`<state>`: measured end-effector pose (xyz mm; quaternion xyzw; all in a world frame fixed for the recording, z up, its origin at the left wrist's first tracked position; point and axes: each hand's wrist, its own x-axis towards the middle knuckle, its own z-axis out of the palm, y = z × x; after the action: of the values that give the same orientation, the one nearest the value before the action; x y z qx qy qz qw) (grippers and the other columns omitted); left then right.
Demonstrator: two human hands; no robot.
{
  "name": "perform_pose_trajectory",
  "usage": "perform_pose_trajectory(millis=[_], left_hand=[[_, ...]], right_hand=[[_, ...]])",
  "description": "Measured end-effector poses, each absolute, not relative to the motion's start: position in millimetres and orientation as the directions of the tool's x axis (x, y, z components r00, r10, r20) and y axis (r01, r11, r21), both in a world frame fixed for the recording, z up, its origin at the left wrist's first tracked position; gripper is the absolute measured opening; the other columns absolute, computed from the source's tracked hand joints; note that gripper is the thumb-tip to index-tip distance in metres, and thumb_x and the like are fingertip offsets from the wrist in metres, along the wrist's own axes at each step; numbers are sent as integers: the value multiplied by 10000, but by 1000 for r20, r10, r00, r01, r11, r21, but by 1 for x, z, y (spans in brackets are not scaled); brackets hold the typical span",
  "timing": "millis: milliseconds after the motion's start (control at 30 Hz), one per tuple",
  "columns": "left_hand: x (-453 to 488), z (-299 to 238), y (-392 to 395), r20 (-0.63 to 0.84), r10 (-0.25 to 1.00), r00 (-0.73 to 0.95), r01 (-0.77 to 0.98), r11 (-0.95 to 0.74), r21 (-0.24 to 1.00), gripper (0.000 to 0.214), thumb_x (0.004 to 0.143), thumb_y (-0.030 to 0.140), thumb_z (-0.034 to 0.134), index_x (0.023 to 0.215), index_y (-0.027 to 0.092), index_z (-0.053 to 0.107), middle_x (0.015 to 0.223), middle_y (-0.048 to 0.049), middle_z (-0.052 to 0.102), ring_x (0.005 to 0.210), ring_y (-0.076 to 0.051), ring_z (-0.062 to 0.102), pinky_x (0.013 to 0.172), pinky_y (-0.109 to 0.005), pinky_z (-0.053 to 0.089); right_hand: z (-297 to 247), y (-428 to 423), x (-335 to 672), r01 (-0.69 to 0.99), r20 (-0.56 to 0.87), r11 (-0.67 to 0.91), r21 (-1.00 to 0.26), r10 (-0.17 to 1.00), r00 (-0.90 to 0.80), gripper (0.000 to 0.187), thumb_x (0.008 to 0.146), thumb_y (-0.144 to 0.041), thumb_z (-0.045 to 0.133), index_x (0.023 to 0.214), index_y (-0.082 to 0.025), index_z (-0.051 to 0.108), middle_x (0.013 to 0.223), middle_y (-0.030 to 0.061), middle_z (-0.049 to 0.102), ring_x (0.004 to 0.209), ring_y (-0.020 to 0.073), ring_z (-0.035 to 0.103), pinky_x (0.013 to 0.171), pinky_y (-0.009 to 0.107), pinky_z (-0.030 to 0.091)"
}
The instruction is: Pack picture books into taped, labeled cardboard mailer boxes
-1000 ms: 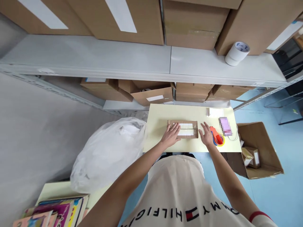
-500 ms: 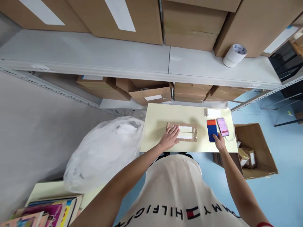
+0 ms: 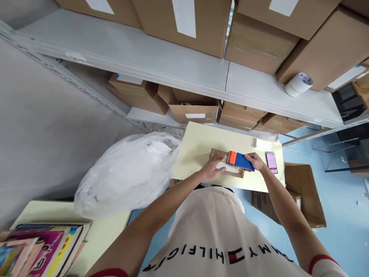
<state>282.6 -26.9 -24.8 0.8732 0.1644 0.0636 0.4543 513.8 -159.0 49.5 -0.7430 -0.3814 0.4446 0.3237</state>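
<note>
A small flat cardboard box with white labels lies on the pale yellow table. My left hand rests on the box's left part, its fingers spread. In my right hand is a blue and orange tape dispenser, gripped by its blue end. The dispenser's orange end is over the box, close to my left fingertips. Whether tape touches the cardboard I cannot tell.
A phone and a stack of white labels lie on the table's right side. A large open carton stands right on the floor. Left is a bulging white plastic bag. Shelves ahead hold cartons and white tape rolls.
My right hand has lifted the tape dispenser from beside the phone and brought it left over the box, turning it sideways. My left hand stays on the box. The view has tilted.
</note>
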Motion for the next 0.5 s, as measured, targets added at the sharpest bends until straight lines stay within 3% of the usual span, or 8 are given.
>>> perform_pose_trajectory(millis=[100,167,233,300,367,500], left_hand=[[291,-12,-26,-175,530,830,268,-103,958,526,947,466,483,1384,179,537,1440,-138,542,1329,-297,518,1072,-440,457],[299,-5,-26,-369,484,794,300,217,929,475,943,489,490,1303,199,599,1296,-127,659,1157,-270,654,924,-392,555],[308,1,-25,-512,384,768,341,432,835,378,915,457,560,1155,188,675,1078,-103,745,960,-226,727,805,-339,585],[316,4,-24,-567,365,738,352,509,785,245,871,363,637,970,154,716,873,-75,757,810,-184,734,749,-305,582],[320,6,-22,-567,429,703,329,511,794,134,826,265,680,822,135,711,752,-51,735,726,-155,717,736,-293,578],[304,1,-9,-523,558,644,267,476,838,100,767,219,730,721,137,696,693,-38,726,665,-145,696,732,-298,590]], right_hand=[[49,-164,516,269,-415,-507,-819,847,332,665,674,-829,539,482,-217,361,454,-51,324,439,76,287,407,240,231],[49,-166,515,260,-411,-505,-823,845,342,650,662,-811,575,489,-214,384,463,-50,334,441,78,293,408,241,237],[49,-166,513,258,-407,-502,-826,846,344,648,652,-810,587,490,-215,388,464,-51,335,440,78,290,409,243,242],[51,-165,511,271,-402,-499,-823,849,342,660,651,-827,568,484,-217,378,460,-49,333,438,81,291,410,246,250],[55,-163,507,317,-385,-496,-809,853,353,663,666,-834,539,484,-215,387,462,-41,347,449,89,308,418,250,266],[70,-161,501,489,-324,-495,-719,860,394,649,725,-805,498,477,-212,409,470,-27,367,484,105,334,455,260,297]])
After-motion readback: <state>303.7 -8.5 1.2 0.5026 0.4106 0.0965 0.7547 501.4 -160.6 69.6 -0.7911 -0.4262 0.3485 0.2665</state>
